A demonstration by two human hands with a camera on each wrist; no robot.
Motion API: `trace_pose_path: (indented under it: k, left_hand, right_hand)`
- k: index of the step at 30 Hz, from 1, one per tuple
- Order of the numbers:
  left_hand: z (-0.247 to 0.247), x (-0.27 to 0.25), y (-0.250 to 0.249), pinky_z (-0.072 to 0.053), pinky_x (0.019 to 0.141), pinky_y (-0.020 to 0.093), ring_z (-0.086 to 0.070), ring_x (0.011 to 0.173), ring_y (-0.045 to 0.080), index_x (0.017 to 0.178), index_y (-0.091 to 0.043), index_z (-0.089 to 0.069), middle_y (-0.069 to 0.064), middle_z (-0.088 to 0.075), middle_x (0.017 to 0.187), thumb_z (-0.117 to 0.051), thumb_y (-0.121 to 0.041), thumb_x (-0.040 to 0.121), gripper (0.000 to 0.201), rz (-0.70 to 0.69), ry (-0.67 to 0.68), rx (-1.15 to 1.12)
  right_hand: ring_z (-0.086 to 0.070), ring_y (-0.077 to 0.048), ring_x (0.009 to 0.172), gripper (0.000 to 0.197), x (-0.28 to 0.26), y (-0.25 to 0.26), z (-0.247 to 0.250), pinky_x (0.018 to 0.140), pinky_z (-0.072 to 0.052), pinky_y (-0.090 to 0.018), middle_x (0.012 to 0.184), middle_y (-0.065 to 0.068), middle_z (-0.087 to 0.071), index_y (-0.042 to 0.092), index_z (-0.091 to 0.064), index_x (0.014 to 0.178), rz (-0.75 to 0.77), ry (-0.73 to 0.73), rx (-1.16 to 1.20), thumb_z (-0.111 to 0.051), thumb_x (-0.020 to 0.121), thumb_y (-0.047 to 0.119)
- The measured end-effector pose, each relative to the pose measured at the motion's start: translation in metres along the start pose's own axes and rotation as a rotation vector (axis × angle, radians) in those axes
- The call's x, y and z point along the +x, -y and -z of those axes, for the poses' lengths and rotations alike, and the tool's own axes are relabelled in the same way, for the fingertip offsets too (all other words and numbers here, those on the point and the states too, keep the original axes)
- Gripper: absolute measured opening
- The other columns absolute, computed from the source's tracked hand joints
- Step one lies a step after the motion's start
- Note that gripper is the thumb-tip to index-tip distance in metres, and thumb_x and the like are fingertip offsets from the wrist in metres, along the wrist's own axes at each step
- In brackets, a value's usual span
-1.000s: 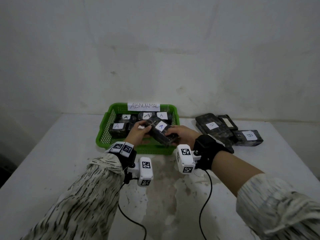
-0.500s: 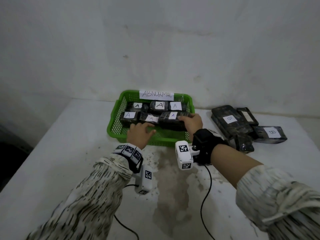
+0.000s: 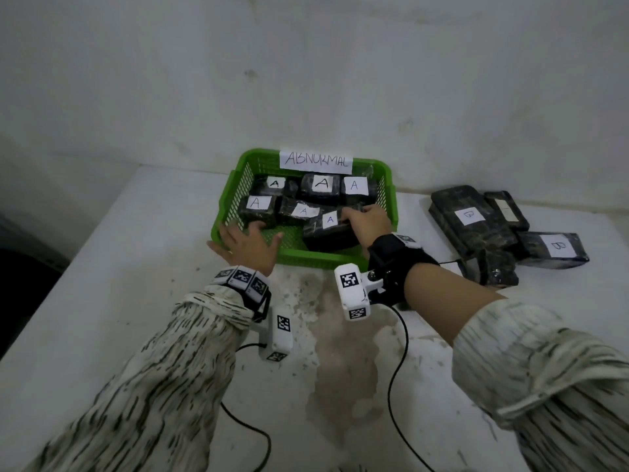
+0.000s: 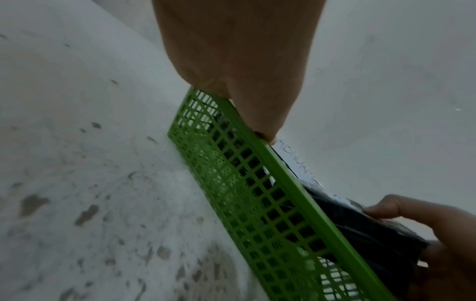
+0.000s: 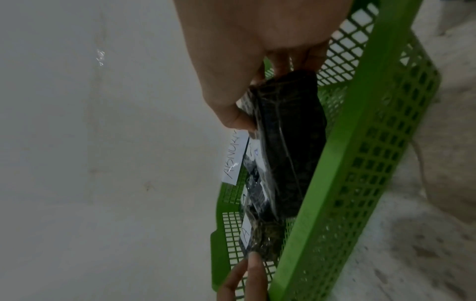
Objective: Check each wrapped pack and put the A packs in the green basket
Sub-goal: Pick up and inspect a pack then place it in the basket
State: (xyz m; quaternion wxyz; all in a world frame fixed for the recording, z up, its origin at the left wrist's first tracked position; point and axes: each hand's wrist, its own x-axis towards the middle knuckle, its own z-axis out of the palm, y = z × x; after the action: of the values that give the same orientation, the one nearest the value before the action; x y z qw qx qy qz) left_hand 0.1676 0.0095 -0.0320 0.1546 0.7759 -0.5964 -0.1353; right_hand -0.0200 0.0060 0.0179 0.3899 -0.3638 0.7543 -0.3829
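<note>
Your right hand (image 3: 369, 223) reaches into the green basket (image 3: 316, 258) at the back of the white table (image 3: 119, 284), its grip pinching the near right pack (image 3: 328, 235), a dark wrapped block with a small white "A" label on top. In the right wrist view the thumb (image 5: 231, 114) lies on the labelled face and the fingers curl round the end. The pack sits low in the basket, against the front wall. Your left hand (image 3: 250, 245) rests on the basket's front left rim with its grip spread and nothing held. Five more A packs (image 3: 321, 187) lie in the basket behind, under a paper sign (image 3: 316, 160) on the far wall reading "ABNORMAL". To the right, on the table and well apart from the basket, lies a cluster of dark B packs (image 3: 473, 219), two showing "B" labels.
</note>
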Motion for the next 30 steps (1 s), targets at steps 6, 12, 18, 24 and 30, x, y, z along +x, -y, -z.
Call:
trace_pose_path:
  k: [6,12,18,24,30]
  left_hand:
    - [0.013,0.009,0.022,0.005,0.115,0.044,0.013,0.142,0.041,0.148,-0.007,-0.019,0.026,0.007,0.154,-0.05,-0.037,0.092,0.07,0.0,0.05,-0.091]
    - [0.022,0.011,0.024,0.007,0.114,0.044,0.019,0.14,0.043,0.149,-0.003,0.0,0.027,0.016,0.152,-0.044,-0.023,0.096,0.071,-0.025,0.193,-0.117]
    - [0.021,0.012,0.021,0.002,0.114,0.044,0.018,0.14,0.043,0.149,-0.004,0.0,0.026,0.016,0.153,-0.042,-0.022,0.096,0.07,-0.008,0.195,-0.088]
    - [0.018,0.016,0.023,0.004,0.115,0.046,0.016,0.141,0.043,0.15,-0.007,-0.006,0.026,0.013,0.153,-0.024,-0.039,0.084,0.076,0.017,0.21,-0.062]
    - [0.014,0.023,0.015,-0.021,0.105,0.06,-0.04,0.117,0.063,0.124,0.003,-0.054,0.043,-0.044,0.127,-0.053,-0.022,0.068,0.061,-0.042,-0.012,0.041]
  right_hand:
    - [-0.057,-0.027,0.089,0.014,-0.004,0.011,-0.045,0.083,-0.047,-0.041,0.089,-0.013,-0.064,-0.001,-0.065,0.078,-0.122,0.333,0.139,-0.068,0.085,0.01]
    - [-0.06,-0.026,0.107,0.021,0.008,0.014,-0.087,0.098,-0.048,-0.04,0.121,-0.015,-0.062,0.021,-0.053,0.073,-0.092,0.493,-0.022,-0.07,0.084,0.015]
    - [-0.058,-0.023,0.091,0.023,0.017,0.01,-0.1,0.092,-0.05,-0.037,0.098,-0.013,-0.06,0.001,-0.06,0.093,-0.088,0.448,-0.213,-0.072,0.084,0.018]
    - [-0.052,-0.016,0.074,0.025,0.013,0.01,-0.084,0.081,-0.045,-0.029,0.075,0.002,-0.05,0.02,-0.048,0.067,-0.064,0.443,-0.198,-0.065,0.086,0.018]
    - [-0.057,-0.027,0.104,0.03,0.006,0.012,-0.036,0.082,-0.043,-0.027,0.111,-0.013,-0.062,0.002,-0.058,0.118,0.199,0.183,-0.074,-0.061,0.089,0.008]
